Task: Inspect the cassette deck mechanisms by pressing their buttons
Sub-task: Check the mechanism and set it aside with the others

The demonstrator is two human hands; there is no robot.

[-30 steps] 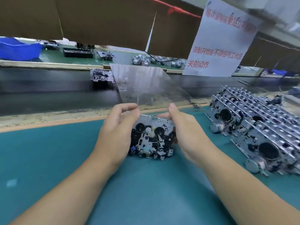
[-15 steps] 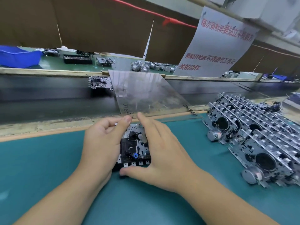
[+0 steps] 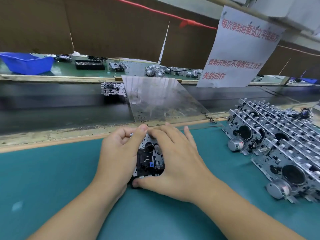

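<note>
— Where's the cassette deck mechanism (image 3: pixel 149 159)?
— On the teal mat (image 3: pixel 52 179), gripped between the left hand (image 3: pixel 119 153) and right hand (image 3: pixel 174 163), fingers curled round its edges.
— And the blue bin (image 3: pixel 27 64)?
— Far left; contents not visible.

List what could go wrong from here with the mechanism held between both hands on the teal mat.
1. The left hand and right hand cover most of the cassette mechanism, so a pressed button's action may go unseen.
2. The clear plastic sheet juts over the mat edge right above the fingertips; lifting the unit could knock it.
3. The stacked mechanisms lie close on the right; a swinging right elbow might shift the pile.
</note>
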